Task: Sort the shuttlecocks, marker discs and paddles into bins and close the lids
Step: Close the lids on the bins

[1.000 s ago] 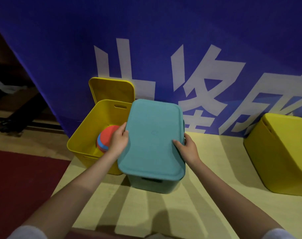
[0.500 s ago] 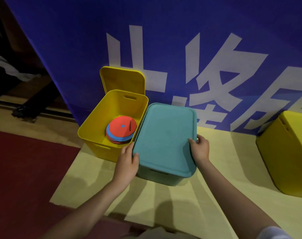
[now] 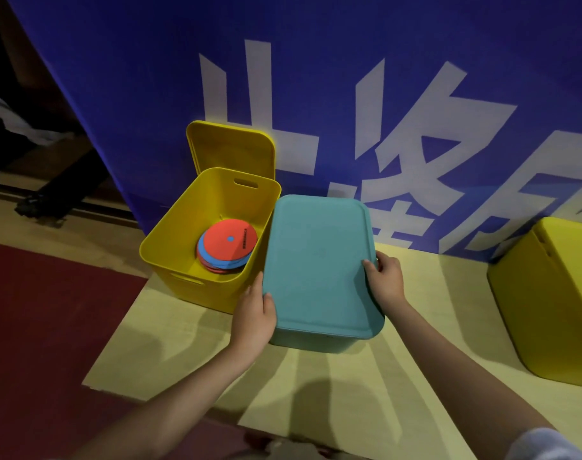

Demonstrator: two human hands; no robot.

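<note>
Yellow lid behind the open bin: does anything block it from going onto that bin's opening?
Nothing visible. The yellow lid stands upright behind the open yellow bin; marker discs lie low inside, below the rim.

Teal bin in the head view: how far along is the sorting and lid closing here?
Done: red and blue marker discs lie stacked in the open yellow plastic bin.

In hand: the left hand and right hand hold the flat teal lid on the teal plastic bin.

Left: the yellow lid leans behind its bin, not yet fitted. Shuttlecocks and paddles are unseen.
</note>
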